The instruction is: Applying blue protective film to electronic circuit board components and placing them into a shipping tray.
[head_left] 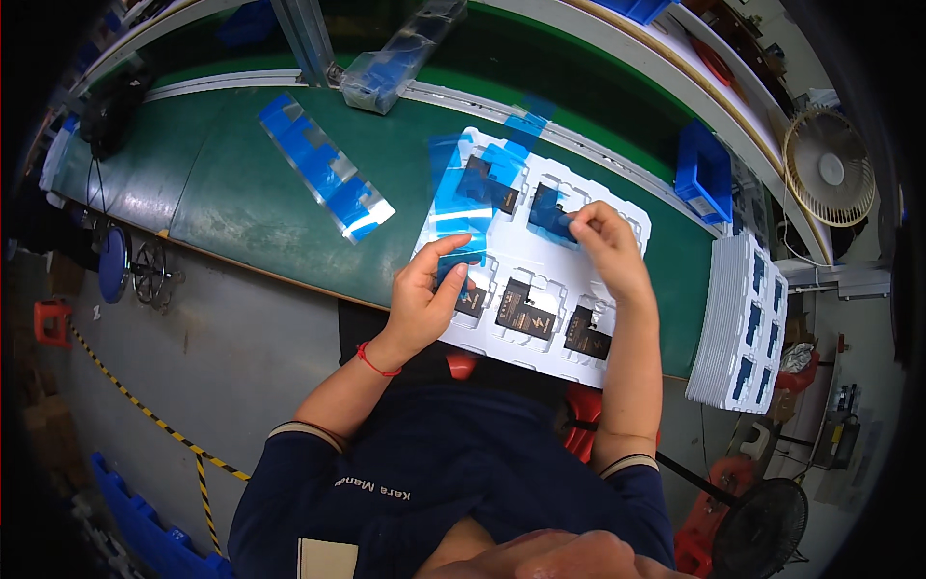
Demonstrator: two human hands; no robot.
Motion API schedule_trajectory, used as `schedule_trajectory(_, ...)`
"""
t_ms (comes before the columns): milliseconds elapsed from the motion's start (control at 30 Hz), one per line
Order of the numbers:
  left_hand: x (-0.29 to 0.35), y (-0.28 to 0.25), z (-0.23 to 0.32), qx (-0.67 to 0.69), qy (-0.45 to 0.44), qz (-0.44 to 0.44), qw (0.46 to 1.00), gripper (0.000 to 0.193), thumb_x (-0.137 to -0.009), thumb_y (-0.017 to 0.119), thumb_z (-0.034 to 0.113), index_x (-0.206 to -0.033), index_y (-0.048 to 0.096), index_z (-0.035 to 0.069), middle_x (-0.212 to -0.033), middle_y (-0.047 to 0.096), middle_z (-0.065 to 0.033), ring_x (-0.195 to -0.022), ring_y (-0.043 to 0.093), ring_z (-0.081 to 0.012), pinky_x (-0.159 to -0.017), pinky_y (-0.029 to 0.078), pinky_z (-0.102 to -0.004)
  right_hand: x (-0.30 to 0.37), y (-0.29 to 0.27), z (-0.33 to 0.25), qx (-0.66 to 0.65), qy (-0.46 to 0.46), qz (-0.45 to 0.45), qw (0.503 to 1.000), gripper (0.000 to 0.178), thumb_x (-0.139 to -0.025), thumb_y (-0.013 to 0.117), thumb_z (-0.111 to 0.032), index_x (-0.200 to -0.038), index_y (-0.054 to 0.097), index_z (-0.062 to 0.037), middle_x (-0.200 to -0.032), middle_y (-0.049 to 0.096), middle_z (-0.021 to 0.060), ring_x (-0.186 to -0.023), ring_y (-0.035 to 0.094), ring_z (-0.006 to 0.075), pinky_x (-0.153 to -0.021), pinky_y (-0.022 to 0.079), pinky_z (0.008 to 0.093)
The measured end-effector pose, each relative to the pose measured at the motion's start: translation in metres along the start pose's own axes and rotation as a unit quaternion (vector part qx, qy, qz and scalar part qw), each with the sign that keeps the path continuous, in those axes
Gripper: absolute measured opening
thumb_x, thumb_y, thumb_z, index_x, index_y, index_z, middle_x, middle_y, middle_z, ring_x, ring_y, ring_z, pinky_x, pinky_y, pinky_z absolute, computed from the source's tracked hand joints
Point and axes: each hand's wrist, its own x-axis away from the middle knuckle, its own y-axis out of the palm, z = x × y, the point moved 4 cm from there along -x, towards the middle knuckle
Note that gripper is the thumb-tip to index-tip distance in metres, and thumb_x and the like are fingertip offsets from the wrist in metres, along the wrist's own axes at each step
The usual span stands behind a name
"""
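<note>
A white moulded tray (622, 212) lies on the green bench before me, with several black L-shaped battery packs (526, 311) in its pockets. My left hand (424, 299) is over the tray's left edge, thumb and fingers closed on a strip of blue film (461, 207) that stretches up over the tray's left side. With its fingertips pinched together, my right hand (612, 251) holds the edge of a small blue film piece (552, 214) at the far-right battery pack. Part of the near-left battery pack (471, 301) is hidden behind my left hand.
Left of the tray, a clear strip with blue film pieces (323, 164) lies on the green bench (227, 193). A stack of filled white trays (733, 318) stands at the right end. Beyond are a blue bin (704, 172), a fan (830, 166) and a clear plastic-wrapped box (381, 82).
</note>
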Motion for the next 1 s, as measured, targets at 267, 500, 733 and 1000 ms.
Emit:
schedule_trajectory(267, -0.001, -0.001, -0.002, -0.045, 0.028, 0.013, 0.999, 0.030, -0.089, 0.052, 0.001, -0.119, 0.053, -0.001, -0.097, 0.066, -0.0128, -0.077, 0.065, -0.0135, -0.066, 0.052, -0.0254, -0.011, -0.016, 0.013, -0.023, 0.156, 0.078, 0.984, 0.007, -0.084, 0.063, -0.004, -0.081, 0.057, -0.0020, -0.058, 0.055, 0.0011, -0.043, 0.044, 0.0070, -0.040, 0.036, 0.0212)
schedule_trajectory(500, 0.000, -0.001, -0.004, -0.056, 0.034, 0.016, 0.998, 0.029, -0.089, 0.052, 0.001, -0.119, 0.054, -0.001, -0.097, 0.067, -0.0132, -0.075, 0.065, -0.0133, -0.065, 0.052, -0.0255, -0.015, -0.015, 0.014, 0.001, 0.181, 0.106, 0.978, 0.008, -0.081, 0.066, -0.001, -0.078, 0.059, 0.0016, -0.056, 0.054, 0.0030, -0.038, 0.039, 0.0058, -0.031, 0.028, 0.0214)
schedule_trajectory(733, -0.001, 0.000, -0.003, -0.053, 0.034, 0.016, 0.998, 0.029, -0.089, 0.053, 0.001, -0.118, 0.054, -0.001, -0.097, 0.067, -0.0134, -0.076, 0.065, -0.0134, -0.066, 0.052, -0.0255, -0.016, -0.018, 0.017, -0.004, 0.189, 0.100, 0.977, 0.006, -0.080, 0.065, 0.001, -0.080, 0.060, 0.0035, -0.059, 0.057, 0.0059, -0.037, 0.038, 0.0054, -0.031, 0.026, 0.0215)
schedule_trajectory(1000, -0.001, 0.000, -0.003, -0.054, 0.031, 0.018, 0.998, 0.029, -0.089, 0.053, 0.001, -0.118, 0.054, -0.001, -0.097, 0.067, -0.0133, -0.076, 0.065, -0.0135, -0.066, 0.052, -0.0252, -0.017, -0.015, 0.014, 0.005, 0.192, 0.105, 0.976, 0.006, -0.080, 0.065, 0.001, -0.080, 0.059, 0.0035, -0.060, 0.057, 0.0062, -0.036, 0.037, 0.0050, -0.030, 0.025, 0.0213)
